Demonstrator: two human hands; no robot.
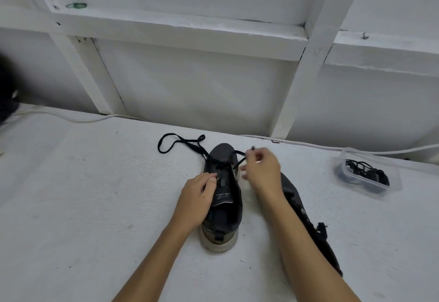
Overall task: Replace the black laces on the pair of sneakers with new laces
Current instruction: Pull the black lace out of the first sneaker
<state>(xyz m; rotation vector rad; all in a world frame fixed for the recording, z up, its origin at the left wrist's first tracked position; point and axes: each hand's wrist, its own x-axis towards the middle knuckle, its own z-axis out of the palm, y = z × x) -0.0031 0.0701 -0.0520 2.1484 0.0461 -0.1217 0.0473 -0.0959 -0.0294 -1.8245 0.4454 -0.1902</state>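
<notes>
A dark grey sneaker (223, 209) stands on the white floor, toe pointing away from me. My left hand (198, 197) grips its left side by the eyelets. My right hand (260, 171) pinches the right end of the black lace (183, 145) just right of the toe. The lace's other end lies looped on the floor beyond the toe, to the left. The second sneaker (308, 221) lies on its side under my right forearm, partly hidden.
A clear plastic container (368, 174) holding black laces sits on the floor to the right. A white cable (71, 119) runs along the foot of the white framed wall behind the sneakers. A dark object is at the left edge.
</notes>
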